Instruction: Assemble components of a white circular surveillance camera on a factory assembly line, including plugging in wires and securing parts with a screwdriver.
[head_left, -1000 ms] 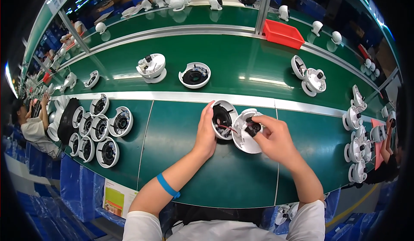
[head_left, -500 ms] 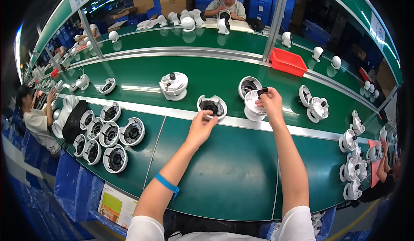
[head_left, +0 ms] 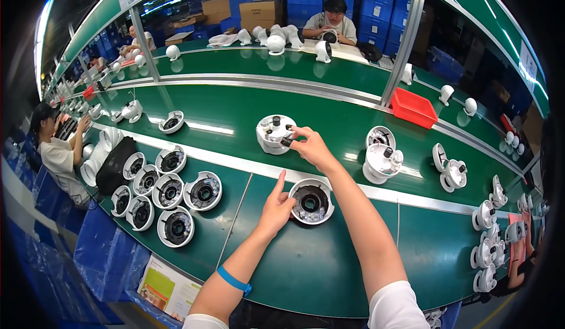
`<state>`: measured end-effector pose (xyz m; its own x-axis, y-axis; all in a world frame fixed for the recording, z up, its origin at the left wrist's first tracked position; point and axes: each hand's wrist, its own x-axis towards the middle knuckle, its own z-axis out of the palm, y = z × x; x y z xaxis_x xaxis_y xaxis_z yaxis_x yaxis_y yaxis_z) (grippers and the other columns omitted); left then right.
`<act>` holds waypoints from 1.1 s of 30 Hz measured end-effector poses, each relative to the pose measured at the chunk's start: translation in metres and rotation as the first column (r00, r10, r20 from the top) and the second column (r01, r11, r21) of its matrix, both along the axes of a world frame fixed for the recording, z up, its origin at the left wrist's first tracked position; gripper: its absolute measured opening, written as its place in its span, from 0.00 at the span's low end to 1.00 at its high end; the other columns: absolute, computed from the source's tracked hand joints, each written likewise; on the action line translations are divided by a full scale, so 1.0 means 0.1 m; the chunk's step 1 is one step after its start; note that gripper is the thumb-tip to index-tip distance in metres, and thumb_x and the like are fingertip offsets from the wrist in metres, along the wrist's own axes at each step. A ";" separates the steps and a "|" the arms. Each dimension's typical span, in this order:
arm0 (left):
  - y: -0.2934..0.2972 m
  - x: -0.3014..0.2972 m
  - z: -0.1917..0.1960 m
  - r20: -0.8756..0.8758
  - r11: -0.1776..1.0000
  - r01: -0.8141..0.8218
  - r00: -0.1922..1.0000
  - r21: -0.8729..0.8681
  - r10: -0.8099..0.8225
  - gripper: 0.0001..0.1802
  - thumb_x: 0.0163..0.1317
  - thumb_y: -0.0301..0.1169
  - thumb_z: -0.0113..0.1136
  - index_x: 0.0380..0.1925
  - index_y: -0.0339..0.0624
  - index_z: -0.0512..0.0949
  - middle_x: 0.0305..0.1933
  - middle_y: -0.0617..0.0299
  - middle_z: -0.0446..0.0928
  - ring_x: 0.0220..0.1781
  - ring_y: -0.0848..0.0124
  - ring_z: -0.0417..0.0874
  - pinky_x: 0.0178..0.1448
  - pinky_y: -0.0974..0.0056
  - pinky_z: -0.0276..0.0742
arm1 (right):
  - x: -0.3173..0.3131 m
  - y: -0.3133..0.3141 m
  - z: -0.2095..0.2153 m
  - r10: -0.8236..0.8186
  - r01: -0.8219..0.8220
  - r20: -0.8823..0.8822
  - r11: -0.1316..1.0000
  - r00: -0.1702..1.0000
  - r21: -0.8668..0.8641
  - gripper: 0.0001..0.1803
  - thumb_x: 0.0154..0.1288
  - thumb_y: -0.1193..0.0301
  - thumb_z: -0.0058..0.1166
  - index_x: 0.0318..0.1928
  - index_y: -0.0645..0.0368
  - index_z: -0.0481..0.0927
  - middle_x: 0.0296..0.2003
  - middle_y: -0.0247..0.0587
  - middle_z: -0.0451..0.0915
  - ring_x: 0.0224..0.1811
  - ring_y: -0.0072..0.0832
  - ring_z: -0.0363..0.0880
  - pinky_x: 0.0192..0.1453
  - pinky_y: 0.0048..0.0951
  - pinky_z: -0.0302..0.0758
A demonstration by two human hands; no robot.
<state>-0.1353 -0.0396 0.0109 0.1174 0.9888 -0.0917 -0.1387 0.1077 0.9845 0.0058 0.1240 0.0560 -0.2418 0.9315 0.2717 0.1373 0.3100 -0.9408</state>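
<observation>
My left hand [head_left: 275,210] is beside a round white housing [head_left: 331,204] with a black ringed centre, on the near green bench. Its index finger points away from me and its thumb touches the housing's left edge; the other fingers are mostly hidden. My right hand [head_left: 313,148] reaches onto the green belt, thumb and index finger closed around a small black part [head_left: 286,142]. This part is at the right side of a round white base unit [head_left: 268,141], which has a black knob on top. To the right stands another white base unit [head_left: 384,163], a housing [head_left: 381,135] behind it.
Several white housings [head_left: 168,190] cluster on the bench at left, beside a black cloth [head_left: 115,167]. More white units [head_left: 486,249] stand at right. Beyond the belt are a metal post [head_left: 406,41] and a red tray [head_left: 414,108]. Co-workers sit at left, right and across.
My left hand has brought the housing from the belt edge onto the near bench. My right hand has left the right-hand base unit and moved left to another one. The view has shifted.
</observation>
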 end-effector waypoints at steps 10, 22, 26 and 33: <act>0.00 -0.19 0.13 0.499 0.951 -0.042 0.844 -0.305 0.198 0.20 0.78 0.41 0.57 0.58 0.37 0.81 0.55 0.56 0.86 0.56 0.69 0.87 0.62 0.62 0.81 | 0.40 -0.29 0.06 0.061 -0.060 -0.025 0.996 0.998 0.063 0.15 0.68 0.81 0.53 0.52 0.64 0.88 0.51 0.36 0.84 0.44 0.25 0.87 0.47 0.25 0.80; -0.27 0.17 0.15 0.647 0.895 0.351 0.756 -0.277 -0.096 0.30 0.83 0.54 0.39 0.74 0.51 0.65 0.72 0.57 0.73 0.71 0.58 0.77 0.71 0.42 0.77 | 1.50 -2.00 0.16 0.096 -0.081 0.096 0.985 0.991 -0.153 0.10 0.72 0.82 0.56 0.49 0.67 0.88 0.41 0.42 0.90 0.44 0.24 0.88 0.53 0.29 0.83; -0.28 0.29 0.03 0.683 0.858 0.495 0.674 -0.137 -0.280 0.28 0.82 0.50 0.48 0.73 0.48 0.64 0.69 0.55 0.74 0.71 0.55 0.77 0.72 0.39 0.76 | 1.57 -2.26 0.18 0.107 -0.103 0.233 0.994 0.966 -0.031 0.11 0.67 0.84 0.56 0.48 0.69 0.85 0.40 0.46 0.89 0.44 0.31 0.89 0.52 0.31 0.84; -0.37 0.38 0.00 0.617 0.871 0.475 0.724 -0.124 -0.307 0.43 0.76 0.67 0.42 0.75 0.46 0.65 0.72 0.55 0.74 0.73 0.62 0.75 0.75 0.46 0.75 | 1.50 -2.36 0.29 0.145 -0.229 0.497 0.967 0.856 0.112 0.23 0.55 0.89 0.53 0.53 0.66 0.81 0.52 0.48 0.82 0.53 0.43 0.85 0.58 0.37 0.82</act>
